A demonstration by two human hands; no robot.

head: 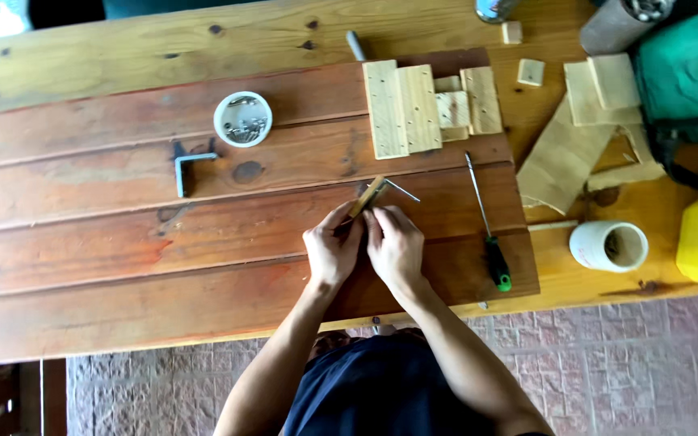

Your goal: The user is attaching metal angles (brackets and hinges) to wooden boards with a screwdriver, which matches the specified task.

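Dark clothing at the bottom edge sits closest to the lens, with two bare forearms rising from it toward the middle of the view. Below them shows a floor of pinkish paving blocks (607, 363). Above that runs the tabletop (82, 242), made of long reddish-brown planks with a paler yellow board along its far edge and right end.

Both hands meet near the centre. The left hand (331, 252) is curled, fingers pinching the near end of a small wood strip (367, 195). The right hand (395, 246) is also closed, its fingertips pressed to the same strip just beside the left. The strip sticks out from the fingertips toward 1 o'clock, and a thin metal rod (401, 190) pokes out beside it toward 2 o'clock.

From the hands, a white cup of screws (242, 119) lies at 10 o'clock, with a metal angle bracket (190, 168) just below it. A set of pale drilled wood blocks (422, 109) rests at 12 o'clock. A green-handled screwdriver (490, 234) lies at 3 o'clock, and a roll of white tape (608, 245) sits farther that way. Loose wood offcuts (563, 157) and a green bag (688, 81) fill the upper right corner.
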